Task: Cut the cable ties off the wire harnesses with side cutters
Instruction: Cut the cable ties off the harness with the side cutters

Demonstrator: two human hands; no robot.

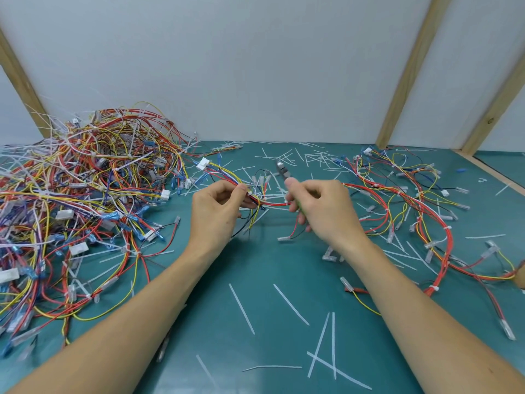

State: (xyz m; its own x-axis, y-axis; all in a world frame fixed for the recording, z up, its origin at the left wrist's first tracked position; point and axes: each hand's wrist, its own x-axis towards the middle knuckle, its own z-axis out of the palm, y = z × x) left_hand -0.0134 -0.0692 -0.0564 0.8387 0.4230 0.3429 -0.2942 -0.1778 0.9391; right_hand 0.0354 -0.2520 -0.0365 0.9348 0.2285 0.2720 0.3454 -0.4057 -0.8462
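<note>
While the bundle of thin red, yellow and black wires (255, 199) hangs stretched between the two hands, the left hand (218, 207) pinches it between thumb and curled fingers, and the right hand (318, 206) grips both the red strand and the green-handled side cutters (284, 173), whose metal head points up and away from its knuckles. No tie is clearly visible on the short span between the hands, so a hurried cut could nick insulation. Loose branches dangling below the left hand could snag. Beyond the left hand lies a big tangled heap of harnesses (85, 194); right of the right hand sprawls another harness (412, 209), and white tie offcuts (321, 345) litter the green mat (270, 265) nearer the person.
</note>
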